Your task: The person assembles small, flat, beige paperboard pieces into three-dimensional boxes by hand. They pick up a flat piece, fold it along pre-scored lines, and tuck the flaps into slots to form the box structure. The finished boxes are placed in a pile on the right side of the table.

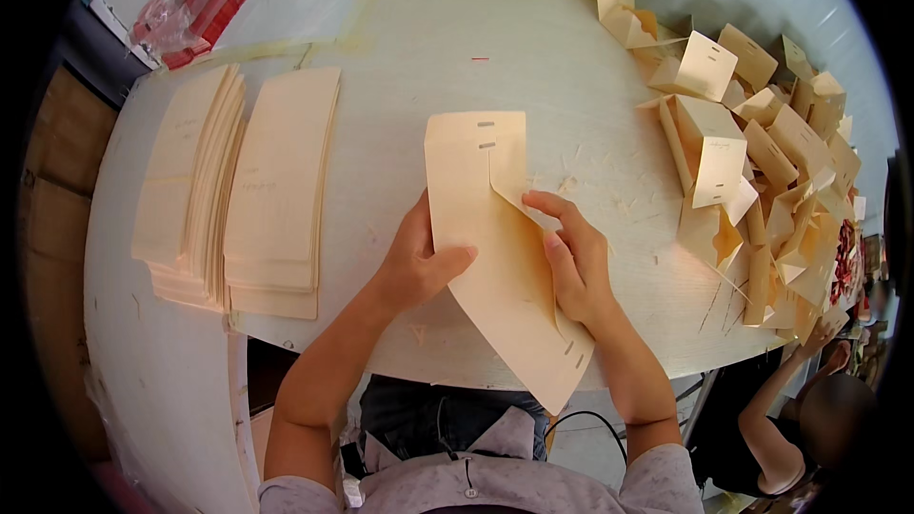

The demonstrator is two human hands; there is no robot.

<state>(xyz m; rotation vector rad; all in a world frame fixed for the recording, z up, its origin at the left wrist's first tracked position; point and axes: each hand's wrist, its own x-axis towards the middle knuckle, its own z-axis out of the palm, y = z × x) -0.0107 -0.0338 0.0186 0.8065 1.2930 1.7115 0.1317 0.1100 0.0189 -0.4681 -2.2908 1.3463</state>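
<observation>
Over the near edge of the pale table (409, 67), I hold one cream card blank (490, 257) aslant, its slotted top end farther from me and its lower corner reaching past the table edge. My left hand (426, 255) grasps it by the left long edge, thumb laid on the front face, the other fingers largely hidden behind. My right hand (576, 262) is at the right long edge, fingers curled, with thumb and index finger apart beside the parted seam; whether the fingers behind it pinch the card I cannot tell.

Findings on stage: the blank gapes along that right side and shows a shaded inner face. I judge the step to be opening a flat blank and starting its fold. Two stacks of flat blanks, the outer stack (181, 171) and the inner stack (283, 171), stand to my left; a heap of folded card pieces (719, 167) lies to my right.

Next move, in my assessment: keep the left grip steady, spread the seam with the right fingers and bend along the creases, without tearing the card near the slots.
</observation>
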